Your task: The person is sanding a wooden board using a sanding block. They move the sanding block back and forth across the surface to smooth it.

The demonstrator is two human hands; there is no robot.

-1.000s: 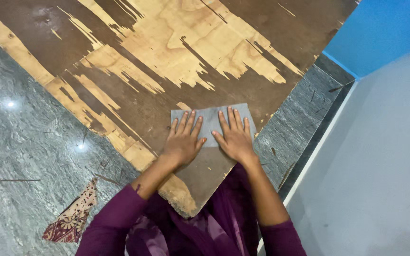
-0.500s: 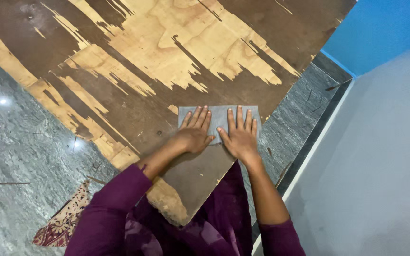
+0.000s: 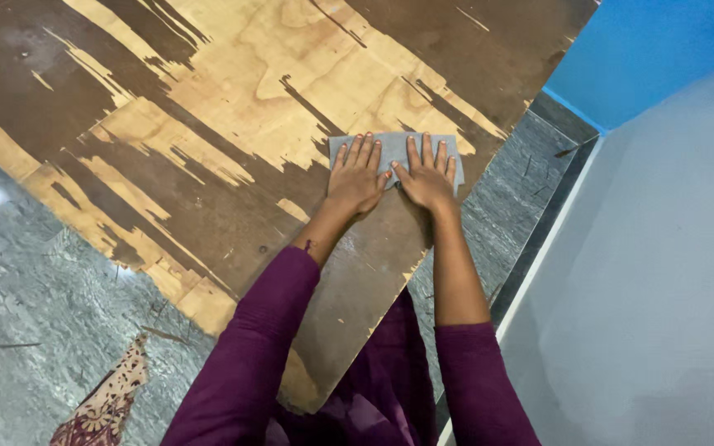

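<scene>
1. Nearest us, we are kneeling at the corner of the plywood board (image 3: 208, 124) lying on the grey stone floor (image 3: 26, 289).
2. We are stretching both arms out, left hand (image 3: 355, 177) and right hand (image 3: 427, 175) lying flat, fingers spread, clamped on nothing, pressing the grey sandpaper sheet (image 3: 394, 144) against the board near its right edge.
3. Risk, we are judging: lifted veneer may be snagging the sheet or splintering fingertips.

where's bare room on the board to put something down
Free: the wide stretch of board left of the hands. Crowded: the right edge, where the left hand and right hand press flat on the grey sheet.
</scene>
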